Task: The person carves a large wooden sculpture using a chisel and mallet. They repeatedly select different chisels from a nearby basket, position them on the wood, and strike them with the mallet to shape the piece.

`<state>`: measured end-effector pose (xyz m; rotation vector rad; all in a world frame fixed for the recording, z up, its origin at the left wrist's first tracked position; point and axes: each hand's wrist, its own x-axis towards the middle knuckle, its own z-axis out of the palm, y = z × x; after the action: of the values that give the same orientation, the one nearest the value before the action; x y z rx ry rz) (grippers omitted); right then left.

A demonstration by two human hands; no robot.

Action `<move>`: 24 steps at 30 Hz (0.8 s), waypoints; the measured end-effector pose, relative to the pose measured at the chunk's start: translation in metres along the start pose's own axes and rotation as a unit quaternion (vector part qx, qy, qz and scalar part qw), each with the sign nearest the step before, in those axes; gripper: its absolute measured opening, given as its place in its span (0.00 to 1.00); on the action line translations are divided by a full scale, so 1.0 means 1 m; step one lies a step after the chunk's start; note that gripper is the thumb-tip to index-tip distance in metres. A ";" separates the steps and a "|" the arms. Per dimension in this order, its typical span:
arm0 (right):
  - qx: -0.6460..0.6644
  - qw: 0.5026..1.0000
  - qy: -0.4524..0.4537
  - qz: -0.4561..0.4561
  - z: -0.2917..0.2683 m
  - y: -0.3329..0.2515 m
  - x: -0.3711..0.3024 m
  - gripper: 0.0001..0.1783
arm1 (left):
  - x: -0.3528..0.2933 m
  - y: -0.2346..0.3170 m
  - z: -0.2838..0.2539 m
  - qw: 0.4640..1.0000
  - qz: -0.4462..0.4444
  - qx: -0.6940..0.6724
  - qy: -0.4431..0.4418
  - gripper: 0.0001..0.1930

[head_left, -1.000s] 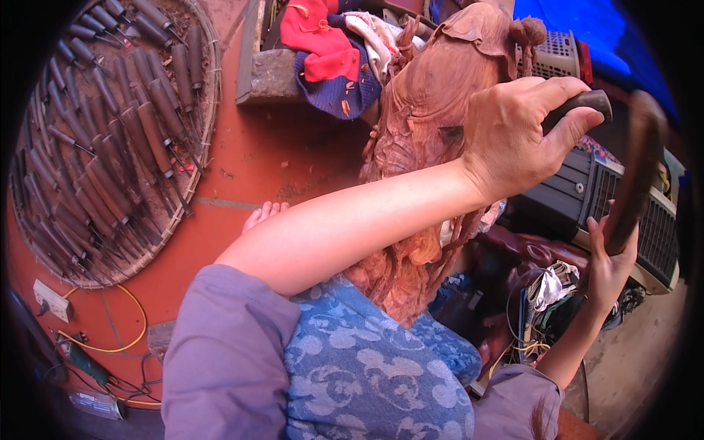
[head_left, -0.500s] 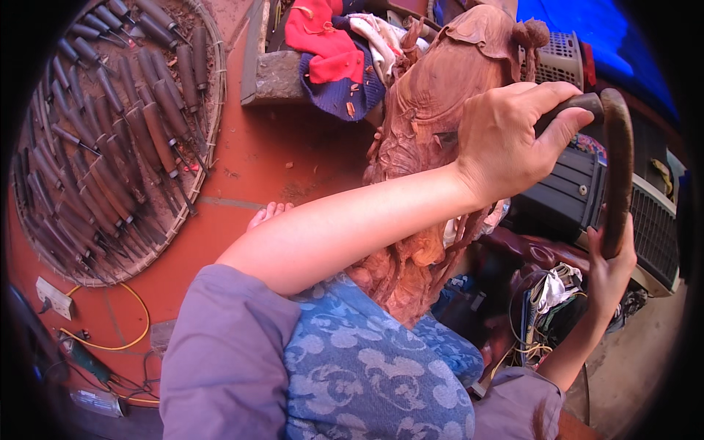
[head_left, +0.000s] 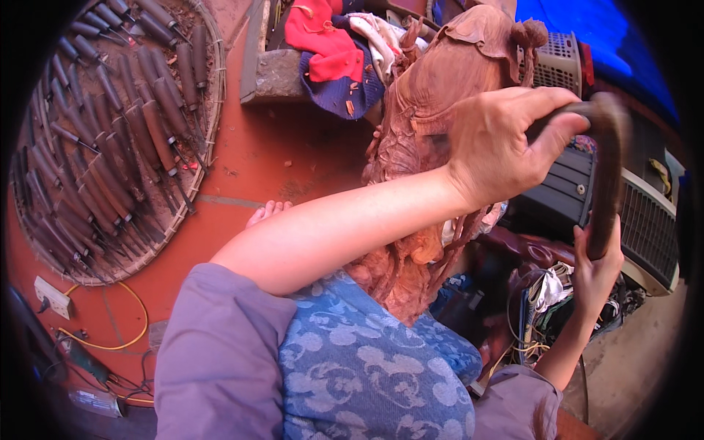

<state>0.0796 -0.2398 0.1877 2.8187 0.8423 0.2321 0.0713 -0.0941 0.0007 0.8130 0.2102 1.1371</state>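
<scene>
My left hand (head_left: pixel 495 143) is closed round the dark handle of a chisel (head_left: pixel 543 125), above a large reddish-brown wood carving (head_left: pixel 422 95). The chisel's blade is mostly hidden by my hand. In my right hand (head_left: pixel 595 282), closed as well, is a long, dark, curved wooden mallet (head_left: pixel 607 191) held upright in the picture. Its blurred upper end is at the butt of the chisel handle; whether they touch I cannot tell. The carving leans between my legs and has a ridged, robe-like surface with paler wood lower down.
At the left, a round woven tray (head_left: pixel 172 231) holds many dark-handled carving tools on the red tile floor (head_left: pixel 253 165). Red and blue cloths (head_left: pixel 323 40) lie on a wooden box (head_left: pixel 275 77). Dark grey cases (head_left: pixel 550 187), cables and a power strip (head_left: pixel 53 297) are around me.
The mallet and my right hand have moved a little left, toward the chisel handle, and the mallet is now blurred. My left hand has shifted slightly left with the chisel.
</scene>
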 end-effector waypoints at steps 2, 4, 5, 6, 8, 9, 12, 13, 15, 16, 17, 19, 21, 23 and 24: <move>0.040 0.999 0.007 0.000 -0.001 0.005 0.001 0.13 | -0.003 -0.005 -0.004 1.000 0.011 -0.006 0.012 0.12; 0.169 0.985 0.004 0.028 0.005 0.019 -0.006 0.14 | -0.007 -0.004 0.000 1.000 0.023 0.008 0.004 0.11; 0.220 0.974 -0.006 0.050 0.007 0.020 -0.007 0.16 | -0.009 -0.001 0.003 0.999 0.033 0.030 -0.010 0.11; 0.262 0.961 -0.029 0.078 0.007 0.017 -0.009 0.18 | -0.010 0.006 0.003 0.997 0.044 0.054 -0.024 0.10; 0.265 0.960 -0.035 0.084 0.007 0.016 -0.009 0.18 | -0.011 0.020 0.009 0.997 0.033 0.043 -0.061 0.10; 0.265 0.959 -0.038 0.088 0.007 0.016 -0.010 0.18 | -0.009 0.022 0.014 0.997 0.034 0.020 -0.060 0.10; 0.243 0.966 -0.038 0.074 0.006 0.015 -0.012 0.17 | 0.006 0.009 0.025 0.999 0.004 -0.034 0.025 0.14; 0.231 0.970 -0.040 0.059 0.005 0.014 -0.012 0.17 | 0.008 0.007 0.024 0.999 0.005 -0.028 0.027 0.13; 0.256 0.963 -0.039 0.068 0.004 0.006 -0.014 0.16 | 0.009 0.001 0.020 0.999 0.004 -0.016 0.031 0.13; 0.269 0.960 -0.038 0.072 0.004 0.004 -0.014 0.16 | 0.009 -0.001 0.018 1.000 -0.008 -0.020 0.020 0.14; 0.259 0.963 -0.038 0.060 0.002 0.003 -0.014 0.16 | 0.009 -0.002 0.017 1.000 0.000 -0.020 0.023 0.14; 0.241 0.969 -0.037 0.035 -0.001 0.002 -0.012 0.18 | 0.010 -0.002 0.015 0.999 0.016 -0.020 0.028 0.15; 0.269 0.963 -0.027 0.022 -0.003 -0.001 -0.010 0.22 | 0.010 -0.001 0.014 0.999 0.014 -0.026 0.036 0.15; 0.273 0.962 -0.011 0.012 -0.007 -0.004 -0.008 0.26 | 0.011 -0.001 0.015 0.998 0.014 -0.033 0.042 0.15; 0.262 0.965 0.000 0.010 -0.011 -0.005 -0.006 0.28 | 0.011 -0.002 0.016 0.998 0.014 -0.037 0.045 0.16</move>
<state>0.0696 -0.2378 0.1968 3.3120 1.0011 0.0081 0.0865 -0.0924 0.0136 0.7017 0.2311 1.2023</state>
